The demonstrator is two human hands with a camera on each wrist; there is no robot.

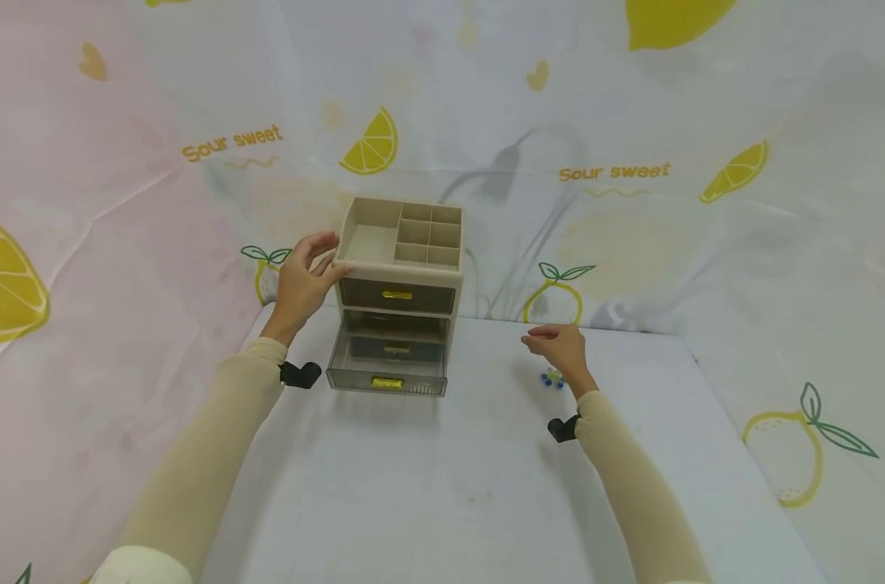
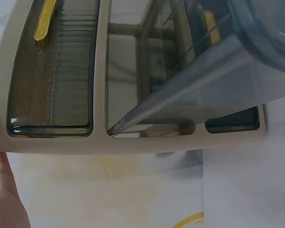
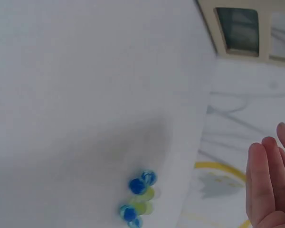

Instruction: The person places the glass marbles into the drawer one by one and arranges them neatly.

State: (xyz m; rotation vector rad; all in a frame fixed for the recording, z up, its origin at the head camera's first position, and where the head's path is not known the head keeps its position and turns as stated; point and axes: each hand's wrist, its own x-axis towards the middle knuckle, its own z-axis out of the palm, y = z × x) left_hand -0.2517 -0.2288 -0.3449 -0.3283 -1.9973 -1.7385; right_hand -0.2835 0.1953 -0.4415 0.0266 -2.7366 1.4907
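A beige drawer organizer (image 1: 401, 272) stands at the back of the table. Its middle smoky clear drawer (image 1: 387, 381) with a gold handle is pulled out; the top drawer (image 2: 52, 71) is closed. My left hand (image 1: 307, 276) rests on the organizer's upper left corner, thumb at the front edge and fairly straight fingers along the side. Over the table to the right hovers my right hand (image 1: 562, 349), fingers extended together and thumb apart, with nothing visible in it. Just below it lie several small blue and yellow-green glassy balls (image 3: 137, 186).
Open compartments (image 1: 427, 235) top the organizer. A white table surface (image 1: 442, 487) spreads in front of it. Lemon-printed cloth (image 1: 486, 97) hangs behind and at both sides. Black wrist cameras (image 1: 301, 375) sit at both cuffs.
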